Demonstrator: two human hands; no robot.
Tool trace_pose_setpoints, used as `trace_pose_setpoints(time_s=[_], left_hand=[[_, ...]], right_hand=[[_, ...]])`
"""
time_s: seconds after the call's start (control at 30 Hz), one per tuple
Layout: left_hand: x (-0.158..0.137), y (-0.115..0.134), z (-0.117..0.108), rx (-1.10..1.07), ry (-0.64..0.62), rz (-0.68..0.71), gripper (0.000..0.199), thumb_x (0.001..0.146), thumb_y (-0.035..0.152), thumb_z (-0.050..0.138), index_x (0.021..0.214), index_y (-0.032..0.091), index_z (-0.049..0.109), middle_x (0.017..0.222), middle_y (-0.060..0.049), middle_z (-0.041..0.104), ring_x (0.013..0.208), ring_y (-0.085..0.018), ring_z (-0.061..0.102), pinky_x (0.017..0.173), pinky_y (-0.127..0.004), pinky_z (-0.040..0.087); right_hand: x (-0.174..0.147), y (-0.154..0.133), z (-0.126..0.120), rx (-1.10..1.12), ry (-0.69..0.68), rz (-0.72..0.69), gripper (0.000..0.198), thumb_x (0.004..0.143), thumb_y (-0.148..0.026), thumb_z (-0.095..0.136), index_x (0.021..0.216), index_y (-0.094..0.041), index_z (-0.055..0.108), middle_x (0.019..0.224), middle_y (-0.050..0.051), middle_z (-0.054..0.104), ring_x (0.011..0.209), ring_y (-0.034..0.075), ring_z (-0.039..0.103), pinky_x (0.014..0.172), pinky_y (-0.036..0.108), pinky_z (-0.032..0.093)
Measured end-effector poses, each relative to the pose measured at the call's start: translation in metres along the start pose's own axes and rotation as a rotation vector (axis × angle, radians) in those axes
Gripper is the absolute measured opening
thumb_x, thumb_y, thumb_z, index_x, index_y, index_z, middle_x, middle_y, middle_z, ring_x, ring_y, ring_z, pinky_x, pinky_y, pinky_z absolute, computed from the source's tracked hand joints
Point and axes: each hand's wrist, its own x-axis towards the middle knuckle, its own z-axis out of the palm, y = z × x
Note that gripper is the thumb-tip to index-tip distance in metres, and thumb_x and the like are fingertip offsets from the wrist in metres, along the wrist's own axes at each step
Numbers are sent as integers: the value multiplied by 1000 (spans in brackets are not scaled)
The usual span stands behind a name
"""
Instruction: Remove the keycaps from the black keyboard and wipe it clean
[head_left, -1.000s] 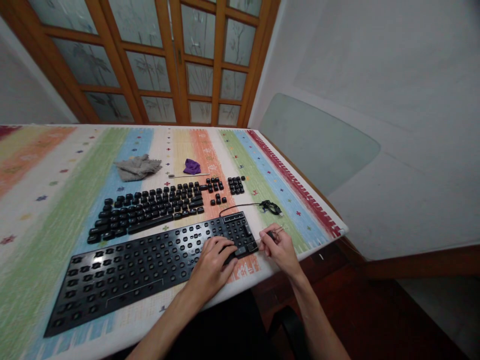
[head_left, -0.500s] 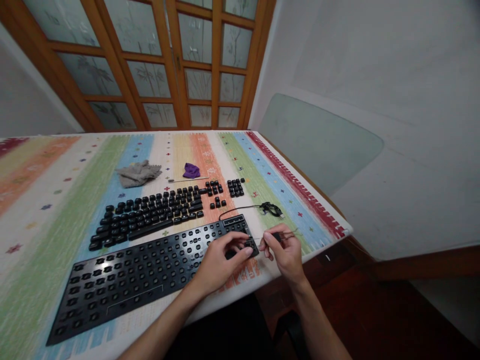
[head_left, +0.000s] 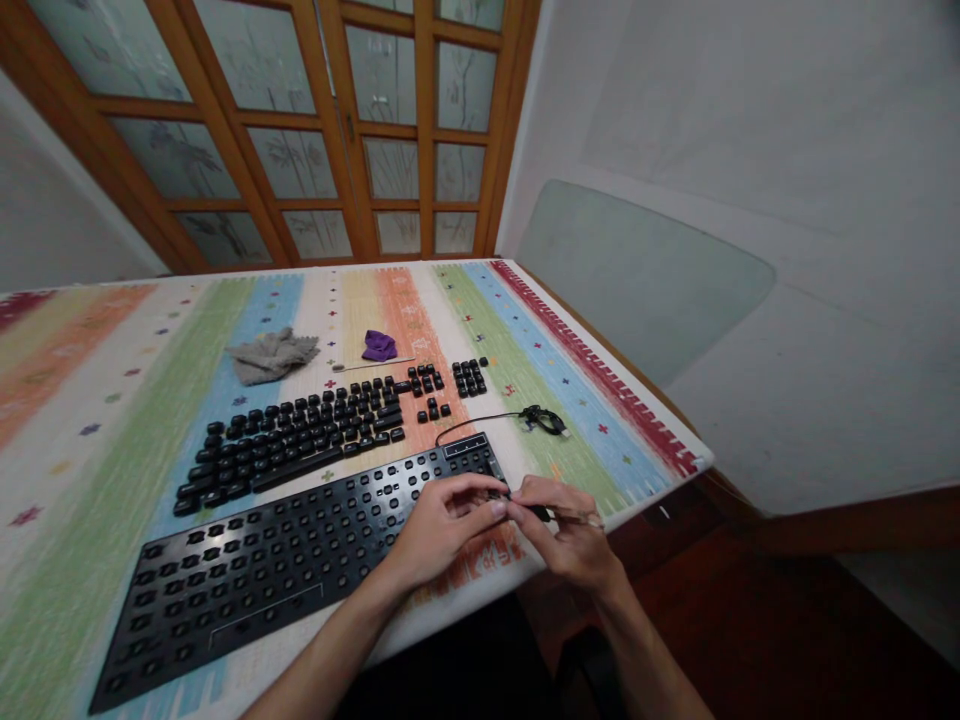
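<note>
At the right end of the black keyboard base [head_left: 292,565], my two hands meet at the fingertips. My right hand [head_left: 566,525] is closed around a keycap puller with a small black handle [head_left: 541,513] and thin wires, mostly covered by the fingers. My left hand [head_left: 450,515] is curled with thumb and fingers brought together around something small and dark, too hidden to name. The base lies with its key posts bare. Behind it, black keycaps [head_left: 300,440] are laid out in keyboard order.
A coiled black cable [head_left: 544,420] runs from the base's back edge. Further back lie a grey cloth [head_left: 274,355], a purple cloth [head_left: 379,346] and a thin brush [head_left: 375,364]. The table's right edge [head_left: 615,380] and front edge are close to my hands.
My right hand has moved left and slightly down, bringing its fingertips against those of my left hand. The wire gap between them has closed. The view has shifted slightly.
</note>
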Motion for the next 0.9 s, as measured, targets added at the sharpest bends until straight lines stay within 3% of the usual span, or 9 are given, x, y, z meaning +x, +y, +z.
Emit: trace_pose_setpoints(time_s=[0.2, 0.33, 0.47, 0.63, 0.77, 0.9], left_hand=[[1, 2, 1, 46, 11, 72, 33, 89, 44, 66, 110, 20, 75, 109, -8, 75, 104, -25, 68, 96, -39, 52], [2, 1, -1, -5, -28, 48, 31, 89, 46, 66, 102, 19, 77, 103, -8, 76, 99, -24, 70, 93, -38, 54], [1, 0, -7, -172, -54, -45, 38, 79, 44, 79, 106, 17, 75, 107, -10, 76, 99, -24, 70, 95, -40, 53], [2, 1, -15, -271, -24, -89, 51, 71, 45, 83, 112, 17, 74, 109, -12, 74, 93, -24, 71, 90, -39, 54], [11, 3, -25, -23, 84, -44, 36, 82, 41, 72, 109, 16, 75, 86, -8, 74, 80, -20, 69, 80, -36, 56], [26, 6, -39, 346, 165, 154, 19, 83, 30, 71, 96, 19, 77, 96, -8, 70, 84, -19, 66, 75, -33, 58]], right_hand=[[-1, 2, 4, -12, 51, 6, 9, 89, -18, 63, 90, -25, 69, 72, 2, 74, 64, 18, 71, 61, 29, 59], [-4, 5, 5, 33, 114, 19, 9, 86, -16, 65, 89, -24, 68, 70, 2, 72, 60, 16, 69, 57, 27, 56], [-6, 6, 6, 79, 127, 61, 11, 86, -14, 66, 92, -23, 67, 72, 1, 72, 61, 15, 69, 59, 26, 56], [-8, 9, 6, 181, 184, 158, 1, 90, -21, 64, 91, -22, 65, 68, -1, 66, 48, 11, 61, 46, 22, 50], [-7, 11, 6, 216, 218, 195, 6, 91, -27, 65, 88, -21, 64, 68, -1, 65, 44, 10, 58, 42, 22, 47], [-9, 15, 5, 205, 206, 224, 5, 91, -26, 65, 88, -21, 65, 68, 0, 65, 46, 10, 58, 42, 22, 47]])
